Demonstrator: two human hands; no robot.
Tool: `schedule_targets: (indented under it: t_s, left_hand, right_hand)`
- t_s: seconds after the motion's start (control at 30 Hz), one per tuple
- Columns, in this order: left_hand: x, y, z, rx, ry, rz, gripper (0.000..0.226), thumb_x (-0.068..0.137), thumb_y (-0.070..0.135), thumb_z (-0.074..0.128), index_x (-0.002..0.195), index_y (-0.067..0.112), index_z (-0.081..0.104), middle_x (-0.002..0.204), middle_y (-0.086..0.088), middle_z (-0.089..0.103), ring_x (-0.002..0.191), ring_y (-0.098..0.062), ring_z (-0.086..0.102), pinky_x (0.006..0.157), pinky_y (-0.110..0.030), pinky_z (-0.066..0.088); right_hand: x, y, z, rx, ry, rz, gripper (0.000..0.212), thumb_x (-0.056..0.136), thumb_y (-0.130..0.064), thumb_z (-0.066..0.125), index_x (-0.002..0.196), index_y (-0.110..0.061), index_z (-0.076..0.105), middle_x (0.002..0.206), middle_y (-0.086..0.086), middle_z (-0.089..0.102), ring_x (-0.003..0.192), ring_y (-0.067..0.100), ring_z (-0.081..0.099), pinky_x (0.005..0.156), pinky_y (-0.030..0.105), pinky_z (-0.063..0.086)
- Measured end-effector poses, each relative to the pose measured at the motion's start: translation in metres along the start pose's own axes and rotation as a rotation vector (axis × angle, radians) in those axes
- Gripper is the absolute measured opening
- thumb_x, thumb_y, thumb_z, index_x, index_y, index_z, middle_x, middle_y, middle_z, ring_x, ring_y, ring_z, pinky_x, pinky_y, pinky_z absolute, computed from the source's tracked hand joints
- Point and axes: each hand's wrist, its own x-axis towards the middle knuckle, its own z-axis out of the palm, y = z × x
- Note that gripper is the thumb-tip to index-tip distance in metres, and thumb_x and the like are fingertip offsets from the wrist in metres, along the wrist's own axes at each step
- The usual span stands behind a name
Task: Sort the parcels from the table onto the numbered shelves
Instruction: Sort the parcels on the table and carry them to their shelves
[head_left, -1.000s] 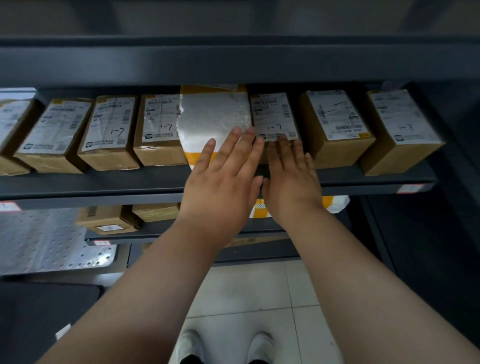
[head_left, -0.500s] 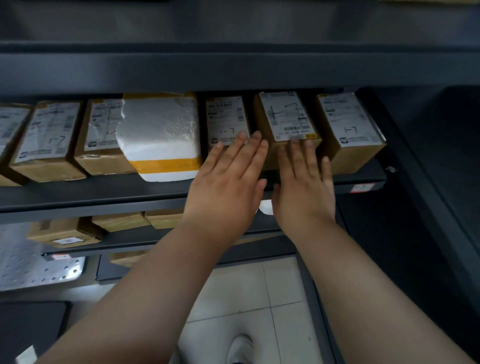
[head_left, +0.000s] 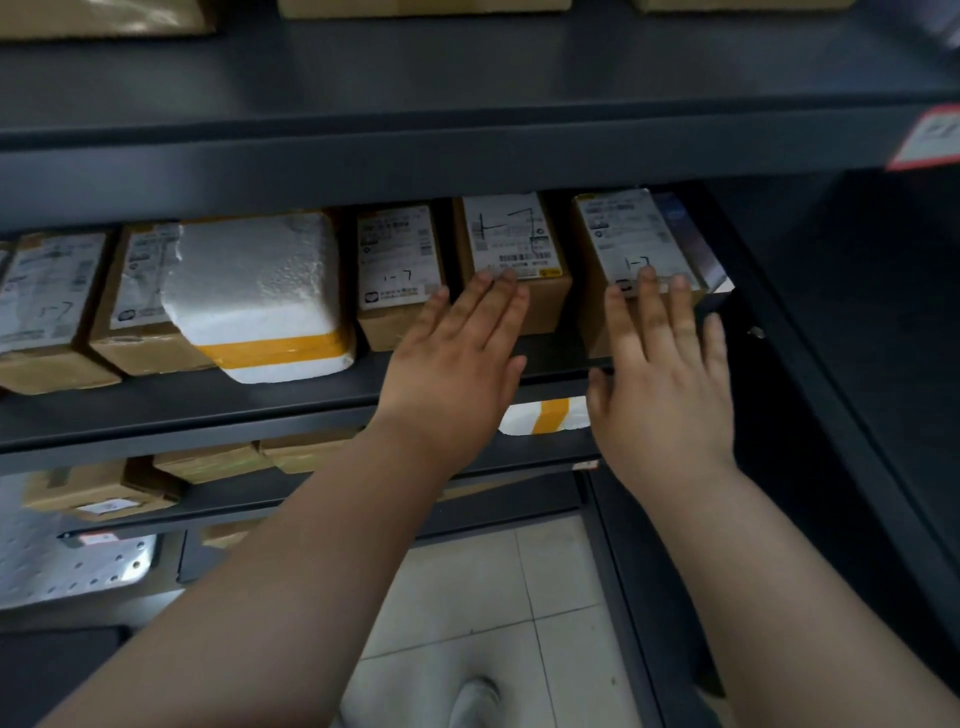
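The left hand is flat with fingers straight, fingertips on the front of a box at frame centre. The right hand is likewise flat, fingertips on the end box right of centre. Neither grasps anything. Both boxes stand on the middle shelf, in a row with a foam parcel and more boxes to the left. Judgement: these parcels are placed and the row is being squared. The worktop is out of view, so what remains cannot be told

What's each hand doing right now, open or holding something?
Left hand: open, straight fingers on the second box from the right.
Right hand: open, straight fingers on the rightmost box.
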Motion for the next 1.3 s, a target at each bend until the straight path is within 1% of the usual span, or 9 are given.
schedule_targets:
  t_s: [0.2, 0.37, 0.53, 0.73, 0.83, 0.93, 1.0, 1.03, 1.3]
  left_hand:
    - [0.021, 0.025, 0.016, 0.041, -0.074, -0.018, 0.063, 0.103, 0.04, 0.013, 0.151, 0.012, -0.015, 0.161, -0.006, -0.016, 0.148, -0.017, -0.014, 0.121, -0.039, -0.004]
    - [0.027, 0.039, 0.027, 0.063, -0.099, -0.062, 0.063, 0.103, 0.041, 0.013, 0.151, 0.012, -0.016, 0.159, -0.01, -0.021, 0.147, -0.022, -0.018, 0.12, -0.043, -0.006]
    - [0.03, 0.039, 0.031, 0.048, -0.075, -0.072, 0.063, 0.103, 0.041, 0.014, 0.151, 0.012, -0.015, 0.159, -0.01, -0.02, 0.147, -0.023, -0.018, 0.12, -0.042, -0.007]
    - [0.038, 0.031, 0.038, 0.052, -0.083, -0.069, 0.064, 0.102, 0.04, 0.014, 0.149, 0.013, -0.02, 0.158, -0.01, -0.024, 0.146, -0.023, -0.021, 0.12, -0.04, -0.007]
    - [0.037, 0.028, 0.043, 0.011, -0.047, -0.051, 0.061, 0.1, 0.04, 0.011, 0.144, 0.013, -0.022, 0.16, -0.01, -0.017, 0.148, -0.023, -0.016, 0.121, -0.04, -0.003]
    - [0.024, 0.029, 0.05, -0.009, 0.093, -0.003, 0.06, 0.099, 0.037, 0.018, 0.15, 0.009, 0.005, 0.161, -0.012, 0.012, 0.149, -0.025, 0.01, 0.121, -0.043, 0.014]
    - [0.007, 0.029, 0.059, -0.038, 0.179, 0.033, 0.06, 0.096, 0.035, 0.028, 0.148, 0.006, 0.028, 0.156, -0.012, 0.03, 0.144, -0.025, 0.027, 0.118, -0.043, 0.022]
    - [-0.003, 0.029, 0.064, -0.051, 0.192, 0.046, 0.059, 0.096, 0.034, 0.032, 0.147, 0.005, 0.033, 0.154, -0.012, 0.033, 0.143, -0.025, 0.03, 0.117, -0.043, 0.022]
    - [-0.103, 0.0, 0.097, -0.052, 0.024, -0.029, 0.056, 0.098, 0.032, 0.031, 0.147, 0.005, 0.034, 0.154, -0.013, 0.032, 0.144, -0.026, 0.027, 0.116, -0.043, 0.019]
  right_hand:
    - [0.007, 0.009, 0.0, -0.008, -0.046, -0.005, 0.073, 0.086, -0.026, 0.06, 0.149, -0.011, 0.027, 0.158, 0.014, 0.021, 0.147, 0.03, 0.011, 0.116, 0.05, 0.009]
    - [0.015, 0.016, 0.0, -0.024, -0.162, 0.002, 0.073, 0.095, -0.031, 0.045, 0.153, -0.017, 0.003, 0.162, 0.005, -0.002, 0.148, 0.023, -0.008, 0.118, 0.044, -0.004]
    - [0.025, 0.019, 0.008, -0.01, -0.209, -0.01, 0.076, 0.097, -0.028, 0.04, 0.152, -0.018, -0.011, 0.161, 0.004, -0.011, 0.147, 0.022, -0.012, 0.117, 0.043, -0.008]
    - [0.049, 0.014, 0.017, 0.015, -0.242, 0.023, 0.077, 0.096, -0.025, 0.042, 0.152, -0.021, -0.01, 0.161, 0.002, -0.013, 0.147, 0.021, -0.013, 0.119, 0.046, -0.005]
    - [0.051, 0.015, 0.022, 0.044, -0.216, 0.027, 0.077, 0.094, -0.024, 0.044, 0.153, -0.021, -0.007, 0.161, 0.003, -0.009, 0.148, 0.022, -0.01, 0.119, 0.047, -0.004]
    - [0.029, 0.015, 0.03, 0.109, -0.01, -0.007, 0.075, 0.087, -0.019, 0.052, 0.152, -0.012, 0.015, 0.16, 0.013, 0.011, 0.148, 0.028, 0.007, 0.117, 0.051, 0.007]
    - [0.005, 0.008, 0.04, 0.14, 0.039, -0.03, 0.073, 0.085, -0.021, 0.051, 0.151, -0.009, 0.02, 0.158, 0.015, 0.017, 0.146, 0.029, 0.011, 0.116, 0.051, 0.011]
    - [-0.009, 0.003, 0.046, 0.153, 0.031, -0.045, 0.074, 0.085, -0.022, 0.051, 0.15, -0.01, 0.02, 0.158, 0.015, 0.018, 0.146, 0.028, 0.01, 0.117, 0.05, 0.011]
    - [-0.093, -0.061, 0.084, 0.228, -0.194, -0.178, 0.072, 0.084, -0.022, 0.055, 0.149, -0.01, 0.027, 0.157, 0.011, 0.023, 0.145, 0.028, 0.018, 0.116, 0.05, 0.019]
